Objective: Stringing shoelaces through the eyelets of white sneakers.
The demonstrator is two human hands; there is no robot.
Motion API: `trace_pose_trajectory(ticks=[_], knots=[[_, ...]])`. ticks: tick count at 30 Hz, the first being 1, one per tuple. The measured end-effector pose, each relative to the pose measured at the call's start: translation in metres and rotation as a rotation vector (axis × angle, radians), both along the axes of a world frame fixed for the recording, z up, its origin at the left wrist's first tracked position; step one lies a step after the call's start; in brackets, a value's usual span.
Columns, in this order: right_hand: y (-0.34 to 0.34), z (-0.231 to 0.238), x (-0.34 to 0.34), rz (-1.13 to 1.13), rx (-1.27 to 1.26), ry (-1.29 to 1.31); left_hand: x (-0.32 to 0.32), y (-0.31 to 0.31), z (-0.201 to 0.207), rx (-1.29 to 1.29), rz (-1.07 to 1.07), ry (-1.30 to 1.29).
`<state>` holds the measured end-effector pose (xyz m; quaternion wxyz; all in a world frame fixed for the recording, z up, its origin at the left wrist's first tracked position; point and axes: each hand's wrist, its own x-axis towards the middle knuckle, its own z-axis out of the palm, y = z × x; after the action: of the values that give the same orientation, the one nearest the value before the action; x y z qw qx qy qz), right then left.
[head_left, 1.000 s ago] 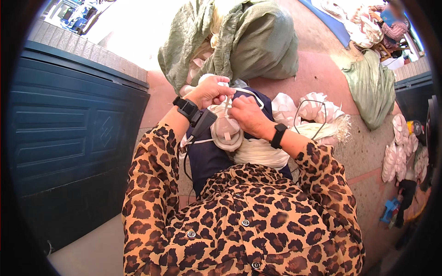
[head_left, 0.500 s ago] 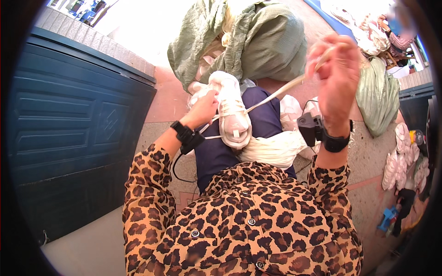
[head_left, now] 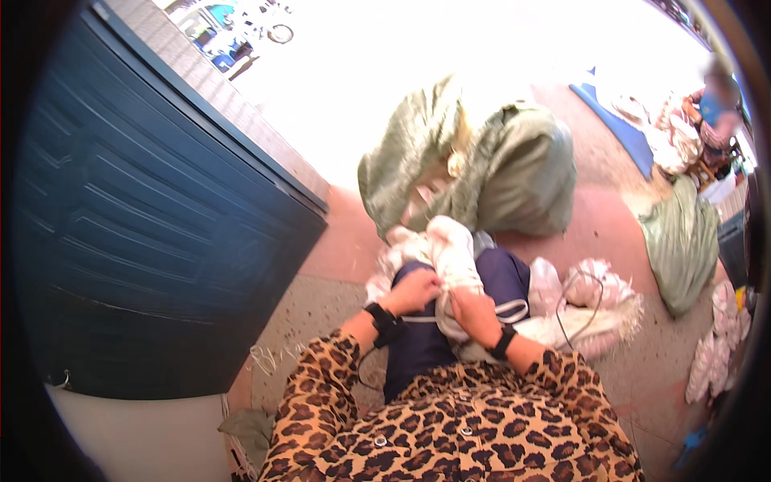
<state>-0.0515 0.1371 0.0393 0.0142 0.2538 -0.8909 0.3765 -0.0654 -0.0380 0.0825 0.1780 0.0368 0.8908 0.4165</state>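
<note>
At the centre of the frame, both hands grip a white bundle that rests on the person's lap, over dark blue trousers. The left hand holds the bundle's left edge, fingers curled and pressed onto the cloth. The right hand lies just beside it on the bundle's lower part, fingers closed around the fabric. Each wrist wears a black band. A thin white cord runs across below the hands. Leopard-print sleeves fill the lower centre.

Just above the bundle, in the upper centre, stand two green sacks, one open. To the right of the lap lies a heap of white pieces with a dark wire looped over it. A blue panelled door fills the left. Another green sack lies at the right edge, and another person sits in the upper right, blurred.
</note>
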Motion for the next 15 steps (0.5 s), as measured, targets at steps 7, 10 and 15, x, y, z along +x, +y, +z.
trace_pose_trajectory(ticks=[7,10,15], knots=[[-0.006,0.012,-0.001,0.03,-0.024,-0.02,0.002,0.003,0.01,0.021,0.062,-0.204],[-0.01,0.01,-0.007,0.071,0.014,0.009,0.003,0.004,0.01,-0.006,0.081,-0.202],[-0.011,0.004,-0.019,0.177,0.044,-0.111,0.003,0.004,0.013,0.017,0.104,-0.181]])
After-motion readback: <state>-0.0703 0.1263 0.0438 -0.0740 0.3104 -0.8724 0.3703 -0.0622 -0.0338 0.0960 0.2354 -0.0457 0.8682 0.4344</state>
